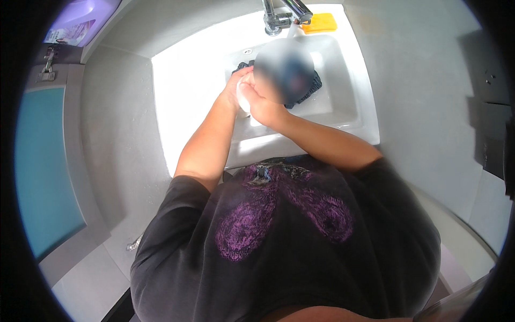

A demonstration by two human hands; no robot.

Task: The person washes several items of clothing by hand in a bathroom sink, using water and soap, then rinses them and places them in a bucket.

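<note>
In the head view my left hand [234, 86] and my right hand [267, 106] are together over the left part of a white sink basin [346, 96]. Between them is a white object [243, 98], which may be soap or cloth; its kind cannot be told. Dark fabric with a gathered edge [312, 93] lies in the basin beyond my hands. A round blurred patch hides much of that fabric and part of my fingers. Above the basin stands a chrome faucet [273, 24], with what looks like water below its spout.
A yellow-orange block [320, 23], perhaps soap or a sponge, rests on the sink's back rim beside the faucet. A purple plastic jug [80, 22] is at the upper left, above a blue-panelled door [48, 161]. Grey walls flank the sink.
</note>
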